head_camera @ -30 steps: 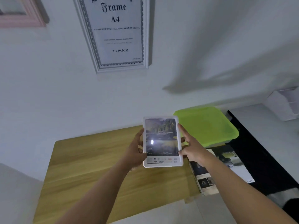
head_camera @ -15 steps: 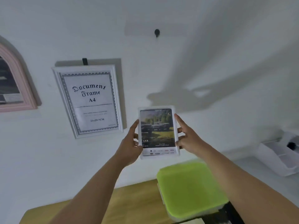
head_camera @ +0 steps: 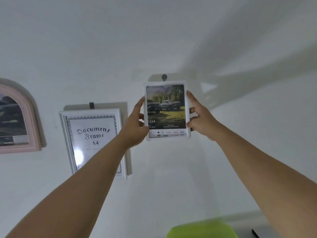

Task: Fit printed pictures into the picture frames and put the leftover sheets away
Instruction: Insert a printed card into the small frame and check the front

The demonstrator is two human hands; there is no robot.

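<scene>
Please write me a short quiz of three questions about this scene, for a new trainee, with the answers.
1. True or false: only the left hand grips the small white frame; the right hand hangs free.
2. What sits on the wall just above the frame's top edge? A) a dark wall hook B) a clock C) a light switch
3. Fill in: the hung white frame to its left reads "Document ____ A4".
Key: 1 false, both hands grip it; 2 A; 3 Frame.

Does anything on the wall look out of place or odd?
The white A4 frame, right of the pink arched frame, shows only its stock "Document Frame A4" insert, no printed picture. Nothing else stands out.
</scene>
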